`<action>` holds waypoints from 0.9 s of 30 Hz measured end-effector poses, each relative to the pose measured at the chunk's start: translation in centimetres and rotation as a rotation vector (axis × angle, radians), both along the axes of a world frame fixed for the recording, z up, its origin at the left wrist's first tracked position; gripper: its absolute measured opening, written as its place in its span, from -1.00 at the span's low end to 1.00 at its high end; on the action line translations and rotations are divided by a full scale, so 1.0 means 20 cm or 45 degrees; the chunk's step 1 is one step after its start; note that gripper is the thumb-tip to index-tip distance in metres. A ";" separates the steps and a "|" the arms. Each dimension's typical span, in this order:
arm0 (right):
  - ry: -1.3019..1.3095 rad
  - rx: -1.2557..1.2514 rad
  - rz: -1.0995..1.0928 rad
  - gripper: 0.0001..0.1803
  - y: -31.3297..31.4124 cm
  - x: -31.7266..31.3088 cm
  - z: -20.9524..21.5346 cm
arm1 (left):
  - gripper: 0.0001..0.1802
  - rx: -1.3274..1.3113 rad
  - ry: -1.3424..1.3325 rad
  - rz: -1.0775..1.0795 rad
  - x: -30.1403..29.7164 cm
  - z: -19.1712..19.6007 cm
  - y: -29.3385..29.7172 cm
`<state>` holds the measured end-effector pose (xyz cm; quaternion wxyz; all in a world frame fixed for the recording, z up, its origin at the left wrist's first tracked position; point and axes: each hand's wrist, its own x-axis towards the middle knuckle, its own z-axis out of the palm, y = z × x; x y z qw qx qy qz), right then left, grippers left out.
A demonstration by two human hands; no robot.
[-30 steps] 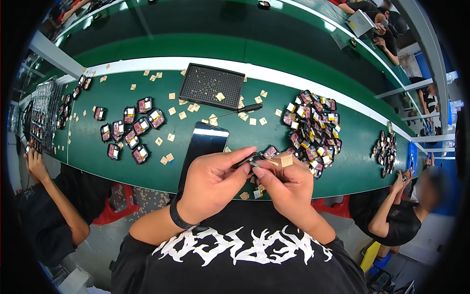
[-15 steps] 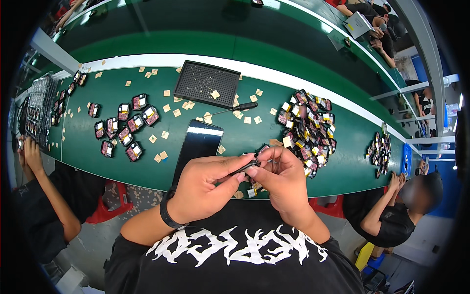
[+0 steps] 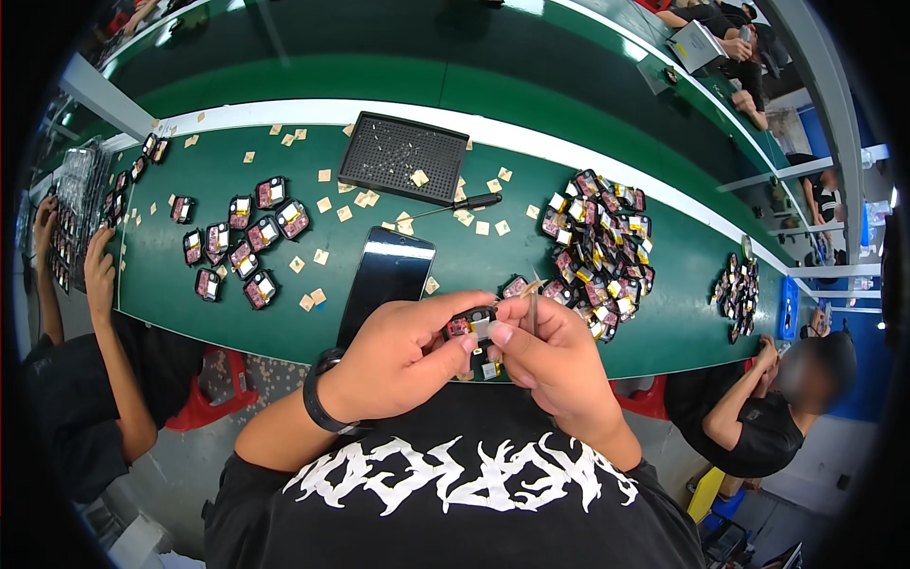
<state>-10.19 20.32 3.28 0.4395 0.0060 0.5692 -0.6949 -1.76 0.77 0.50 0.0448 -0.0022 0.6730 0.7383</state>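
Between my hands is a small electronic device with a black casing, a reddish circuit board and a silvery-white part, its inner face turned up. My left hand is closed, pinching its left side between thumb and fingers. My right hand is closed too; its thumb presses the device's right edge, while slim metal tweezers stick up from between its fingers. A small tan piece shows by their tip. Another such device lies just below, partly hidden by my hands. A black phone rests beside my left hand.
A heap of similar devices lies to the right, a looser group to the left. Behind stand a black perforated tray and a screwdriver. Tan square stickers are scattered about. Co-workers sit at both sides.
The device has tilted from edge-on to showing its board and silvery part. The tweezers now stand more upright in my right hand. At the left, a co-worker's hands have risen.
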 end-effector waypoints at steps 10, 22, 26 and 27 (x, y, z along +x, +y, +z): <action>0.133 -0.025 0.066 -0.76 0.03 0.04 -0.01 | -0.58 -0.074 0.087 -0.047 0.01 0.04 -0.02; 1.770 0.041 0.146 -0.61 0.04 0.02 -0.05 | -0.53 -0.154 0.183 -0.071 0.03 0.14 -0.06; 2.059 0.134 0.181 -0.53 0.01 0.03 -0.10 | -0.49 -0.178 0.190 -0.056 0.04 0.12 -0.06; 2.130 0.176 0.215 -0.53 0.01 0.03 -0.11 | -0.50 -0.154 0.151 -0.053 0.04 0.12 -0.06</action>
